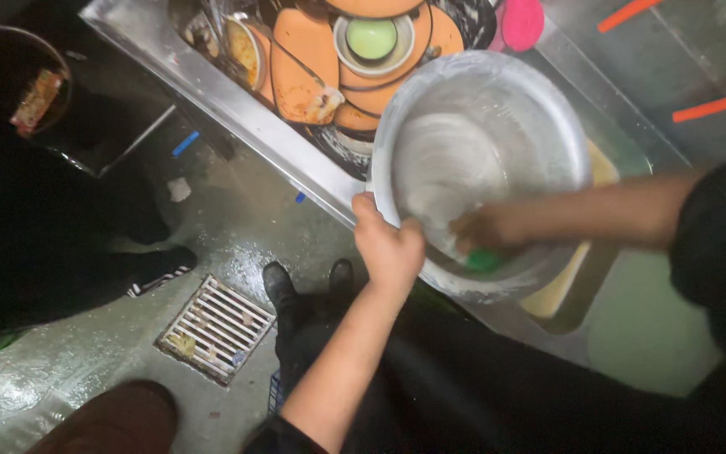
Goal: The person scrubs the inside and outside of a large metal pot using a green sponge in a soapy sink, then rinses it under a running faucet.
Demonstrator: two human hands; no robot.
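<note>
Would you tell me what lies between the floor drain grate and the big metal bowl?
In the head view, a pair of dark shoes stands on the wet floor between the grate and the bowl.

Pot (497, 126) dull soapy metal; sink rim (237, 109) steel; plates (304, 67) glossy plastic.

Sink (237, 109) holds stacked orange plates (308, 71) and a green bowl (371, 38); metal floor drain grate (216, 328) set in wet floor (237, 227)
</note>
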